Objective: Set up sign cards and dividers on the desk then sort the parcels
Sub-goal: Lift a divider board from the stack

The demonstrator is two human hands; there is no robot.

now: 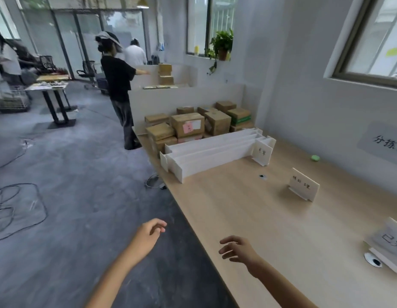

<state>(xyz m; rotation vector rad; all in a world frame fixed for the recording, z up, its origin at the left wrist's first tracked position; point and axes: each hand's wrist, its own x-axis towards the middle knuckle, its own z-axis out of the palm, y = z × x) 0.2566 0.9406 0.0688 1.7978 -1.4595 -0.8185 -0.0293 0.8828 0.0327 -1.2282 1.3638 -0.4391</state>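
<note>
Head view: the left hand [148, 235] hangs beyond the desk [248, 218] edge at 7 o'clock, fingers loosely curled and holding nothing. The right hand [236, 250] hovers over the desk at 5 o'clock, fingers relaxed and empty. From it, the stacked white dividers [213, 152] lie at 12 o'clock, with the parcels [188, 125] piled just behind. The sign cards [304, 184] stand between 1 and 3 o'clock, their lettering apparently handwritten.
</note>
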